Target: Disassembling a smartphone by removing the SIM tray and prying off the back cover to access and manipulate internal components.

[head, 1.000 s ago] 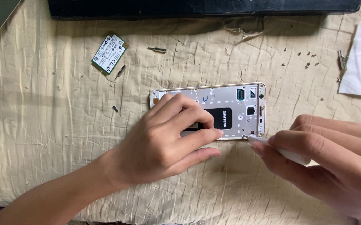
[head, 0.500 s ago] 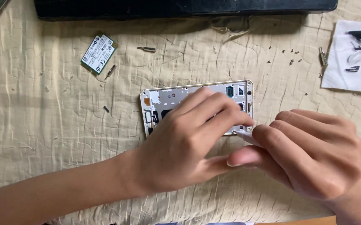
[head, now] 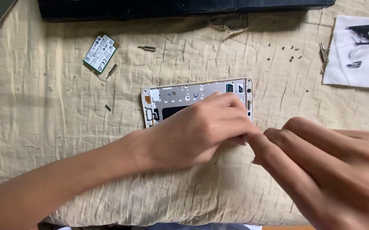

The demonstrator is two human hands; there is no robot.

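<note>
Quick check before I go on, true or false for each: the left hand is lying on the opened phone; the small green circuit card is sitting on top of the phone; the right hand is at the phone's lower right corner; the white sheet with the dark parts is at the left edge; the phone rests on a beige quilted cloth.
1. The left hand lies on the opened phone. True.
2. The green circuit card sits on the phone. False: it lies apart on the cloth, up and to the left.
3. The right hand is at the phone's lower right corner. True.
4. The white sheet is at the left edge. False: upper right.
5. The phone rests on a beige quilted cloth. True.
</note>
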